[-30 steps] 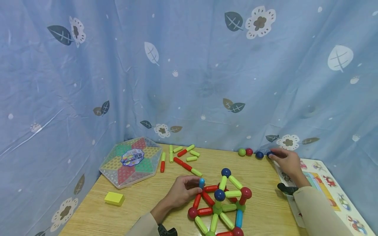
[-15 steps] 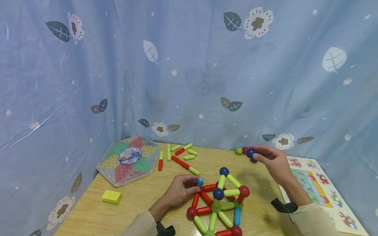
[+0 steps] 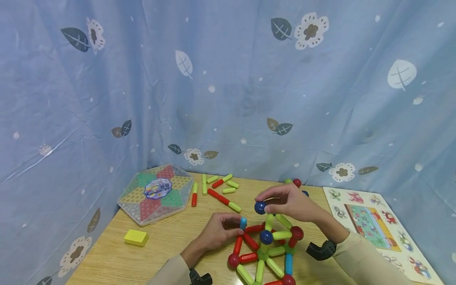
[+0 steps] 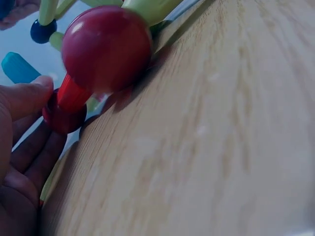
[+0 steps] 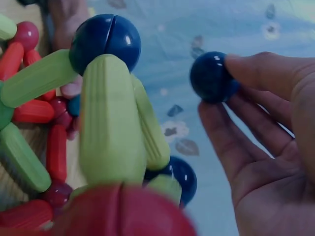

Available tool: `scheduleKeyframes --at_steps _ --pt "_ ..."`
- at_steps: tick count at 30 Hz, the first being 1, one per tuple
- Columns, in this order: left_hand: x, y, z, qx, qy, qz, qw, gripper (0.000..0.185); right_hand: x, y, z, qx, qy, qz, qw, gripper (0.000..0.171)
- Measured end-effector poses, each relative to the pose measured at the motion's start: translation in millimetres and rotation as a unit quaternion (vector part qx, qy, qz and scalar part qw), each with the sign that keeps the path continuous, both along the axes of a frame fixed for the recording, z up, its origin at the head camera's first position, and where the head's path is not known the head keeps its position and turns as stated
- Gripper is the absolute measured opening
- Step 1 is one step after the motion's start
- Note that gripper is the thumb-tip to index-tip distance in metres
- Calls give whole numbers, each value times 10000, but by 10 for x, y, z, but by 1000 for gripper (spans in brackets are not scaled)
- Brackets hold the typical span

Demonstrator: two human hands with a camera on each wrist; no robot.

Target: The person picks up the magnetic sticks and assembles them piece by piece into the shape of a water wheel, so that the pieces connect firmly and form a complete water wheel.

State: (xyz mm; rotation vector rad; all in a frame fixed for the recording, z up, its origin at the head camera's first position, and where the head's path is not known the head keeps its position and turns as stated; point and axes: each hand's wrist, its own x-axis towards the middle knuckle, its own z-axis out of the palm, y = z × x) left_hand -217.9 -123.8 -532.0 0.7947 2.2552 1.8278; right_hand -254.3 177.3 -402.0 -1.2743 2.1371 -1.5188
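A stick-and-ball structure (image 3: 265, 249) of red, green and blue rods with balls stands on the wooden table (image 3: 171, 245). My left hand (image 3: 221, 229) pinches an upright light-blue rod (image 3: 243, 222) at the structure's left side; its tip (image 4: 18, 68) shows beside my thumb in the left wrist view. My right hand (image 3: 286, 204) holds a dark blue ball (image 3: 260, 207) between thumb and fingertips just above the structure's top. In the right wrist view that ball (image 5: 212, 77) sits at my fingertips, apart from the structure's own blue ball (image 5: 105, 42).
Loose green and red rods (image 3: 219, 189) lie at the table's back. A hexagonal board game (image 3: 158, 193) sits at the back left, a yellow block (image 3: 136, 237) in front of it. A red ball (image 3: 297, 182) rests near the curtain. A picture puzzle board (image 3: 370, 225) lies at right.
My right hand took a dark blue ball from the back of the table and carried it left, over the structure. The left hand has stayed on the light-blue rod.
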Motion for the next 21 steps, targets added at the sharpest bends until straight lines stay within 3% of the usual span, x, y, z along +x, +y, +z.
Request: scheduleKeyframes --at_steps 10,21 --pt "34 69 -19 18 404 -246 9989 28 32 -302 42 1121 -417 781 9898 26" --pt "70 77 7 -150 536 -182 9983 28 58 -413 27 1536 467 752 9842 25"
